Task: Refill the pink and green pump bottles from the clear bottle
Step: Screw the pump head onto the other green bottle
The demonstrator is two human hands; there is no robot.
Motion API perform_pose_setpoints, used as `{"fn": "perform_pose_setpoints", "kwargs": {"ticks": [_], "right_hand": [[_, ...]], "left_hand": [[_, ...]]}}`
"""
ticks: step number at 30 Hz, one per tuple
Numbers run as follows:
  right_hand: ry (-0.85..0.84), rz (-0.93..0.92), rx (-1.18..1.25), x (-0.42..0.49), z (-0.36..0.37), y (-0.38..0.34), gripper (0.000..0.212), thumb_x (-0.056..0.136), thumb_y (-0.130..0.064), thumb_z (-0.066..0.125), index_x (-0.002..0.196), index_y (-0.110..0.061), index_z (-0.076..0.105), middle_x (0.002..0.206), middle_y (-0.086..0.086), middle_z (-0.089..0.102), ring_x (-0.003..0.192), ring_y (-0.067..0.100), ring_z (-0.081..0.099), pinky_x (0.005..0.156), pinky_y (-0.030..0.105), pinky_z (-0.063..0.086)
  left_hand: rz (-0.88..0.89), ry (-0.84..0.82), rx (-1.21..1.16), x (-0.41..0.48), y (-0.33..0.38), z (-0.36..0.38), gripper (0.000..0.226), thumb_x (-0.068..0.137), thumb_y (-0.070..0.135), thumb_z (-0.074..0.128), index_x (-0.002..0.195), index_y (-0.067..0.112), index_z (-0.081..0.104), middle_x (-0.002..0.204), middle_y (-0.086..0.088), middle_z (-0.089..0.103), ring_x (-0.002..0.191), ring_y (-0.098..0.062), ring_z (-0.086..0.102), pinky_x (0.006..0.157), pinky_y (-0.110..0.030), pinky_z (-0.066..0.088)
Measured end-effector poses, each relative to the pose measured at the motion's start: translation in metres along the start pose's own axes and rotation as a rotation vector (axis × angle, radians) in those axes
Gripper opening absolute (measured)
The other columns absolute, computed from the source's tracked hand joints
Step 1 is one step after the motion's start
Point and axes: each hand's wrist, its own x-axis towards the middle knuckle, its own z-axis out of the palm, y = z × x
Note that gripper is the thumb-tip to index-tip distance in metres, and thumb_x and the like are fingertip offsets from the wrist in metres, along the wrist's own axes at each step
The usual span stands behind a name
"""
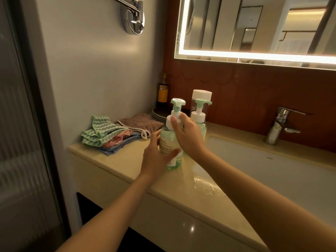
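Front green pump bottle stands upright on the surface, near the front edge and just left of the sink. Long axis is straight up, pump head on top. The left hand wraps the body, thumb across the label. The right hand has its fingers curled round the white collar. The body is see-through green; I can't tell how full it is. The second green pump bottle is upright right behind, nozzle pointing right. The clear bottle is behind that, white cap on. Folded cloths sit off to the left.
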Motion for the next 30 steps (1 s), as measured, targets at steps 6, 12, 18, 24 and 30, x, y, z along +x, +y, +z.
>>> {"fn": "perform_pose_setpoints", "kwargs": {"ticks": [6, 12, 18, 24, 30], "right_hand": [[0.112, 0.021, -0.132, 0.005, -0.010, 0.001, 0.036, 0.086, -0.050, 0.054, 0.100, -0.017, 0.050, 0.096, 0.000, 0.059, 0.088, 0.015, 0.054, 0.080, 0.034, 0.048], [-0.049, 0.093, 0.100, 0.013, 0.009, -0.006, 0.045, 0.093, -0.044, 0.043, 0.127, -0.014, 0.043, 0.118, 0.007, 0.059, 0.103, 0.021, 0.057, 0.089, 0.045, 0.049], [0.079, -0.056, -0.178, -0.001, -0.006, 0.003, 0.040, 0.097, -0.042, 0.034, 0.108, -0.012, 0.058, 0.105, 0.005, 0.066, 0.091, 0.017, 0.059, 0.086, 0.039, 0.048], [-0.093, 0.162, 0.119, 0.021, -0.006, -0.006, 0.039, 0.088, -0.042, 0.053, 0.117, -0.016, 0.047, 0.108, 0.003, 0.058, 0.098, 0.020, 0.056, 0.089, 0.046, 0.049], [-0.143, 0.148, 0.153, 0.019, -0.003, -0.002, 0.036, 0.096, -0.040, 0.040, 0.107, -0.009, 0.055, 0.101, 0.008, 0.061, 0.095, 0.024, 0.059, 0.089, 0.045, 0.049]], "left_hand": [[-0.018, -0.013, -0.037, -0.001, 0.001, 0.001, 0.072, 0.072, 0.031, 0.075, 0.132, 0.023, 0.036, 0.122, 0.006, 0.053, 0.103, -0.003, 0.049, 0.078, -0.011, 0.043], [0.001, -0.010, -0.041, -0.001, -0.001, 0.001, 0.073, 0.071, 0.029, 0.077, 0.132, 0.025, 0.036, 0.117, 0.009, 0.054, 0.104, -0.005, 0.052, 0.076, -0.009, 0.044], [0.009, 0.000, -0.009, 0.001, -0.004, 0.001, 0.076, 0.071, 0.032, 0.075, 0.134, 0.022, 0.034, 0.129, 0.001, 0.054, 0.112, -0.010, 0.051, 0.086, -0.021, 0.046], [-0.017, -0.005, -0.029, -0.001, -0.003, 0.001, 0.075, 0.070, 0.035, 0.077, 0.132, 0.026, 0.035, 0.116, 0.012, 0.051, 0.105, -0.004, 0.050, 0.080, -0.014, 0.044], [-0.121, -0.165, -0.190, 0.006, 0.000, -0.003, 0.081, 0.070, 0.024, 0.078, 0.132, 0.031, 0.026, 0.117, 0.014, 0.046, 0.106, -0.003, 0.046, 0.080, -0.014, 0.043]]}}
